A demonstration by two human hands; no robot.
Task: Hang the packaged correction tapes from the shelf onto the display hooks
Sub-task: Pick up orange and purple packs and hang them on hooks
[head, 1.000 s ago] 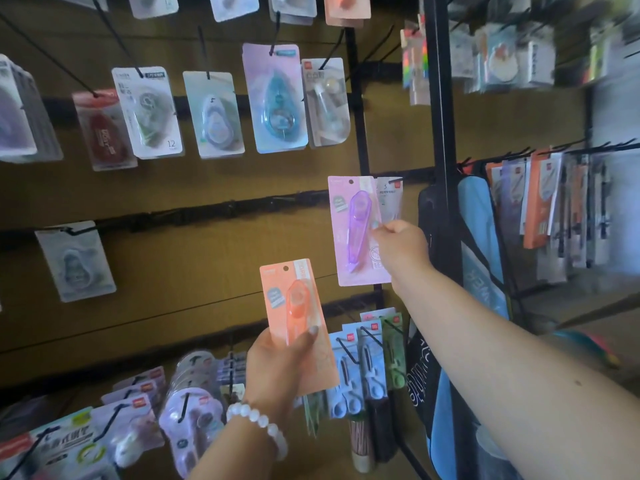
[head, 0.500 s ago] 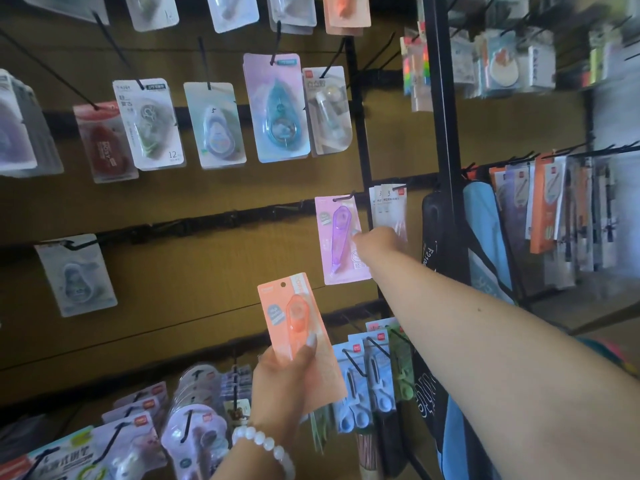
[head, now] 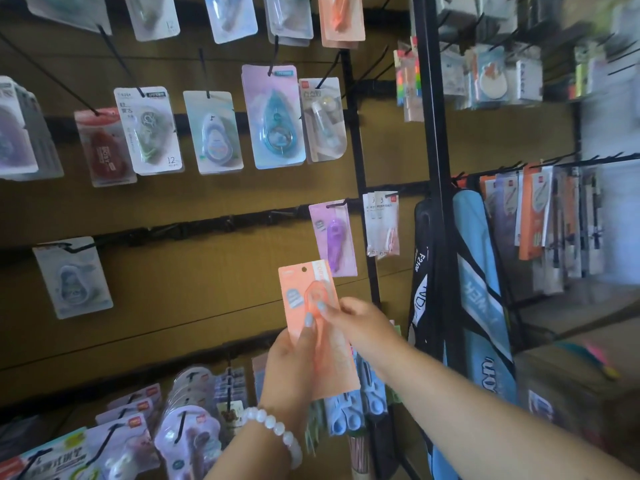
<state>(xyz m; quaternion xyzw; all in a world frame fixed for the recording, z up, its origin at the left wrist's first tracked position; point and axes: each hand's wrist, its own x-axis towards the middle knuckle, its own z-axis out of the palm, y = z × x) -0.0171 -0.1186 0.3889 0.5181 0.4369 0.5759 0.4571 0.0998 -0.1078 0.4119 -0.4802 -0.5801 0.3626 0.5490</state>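
Standing upright — hang-hole topmost — orange correction tape pack (head: 313,320), both hands gripping.

- Orange package (head: 313,306): lower half hidden behind left hand (head: 294,362) and right hand (head: 360,323); label print unreadable.
- Top-row packs (head: 341,19): cut off by upper edge.
- Right-side rack (head: 554,220): motion-blurred, items can't be identified.
- Scissors packs (head: 349,414): mostly hidden behind the orange package and right forearm.
- Bottom-left packs (head: 59,462): cropped by frame edge.

bare hooks (head: 221,225) left of purple pack (head: 333,239), black upright (head: 363,188) right
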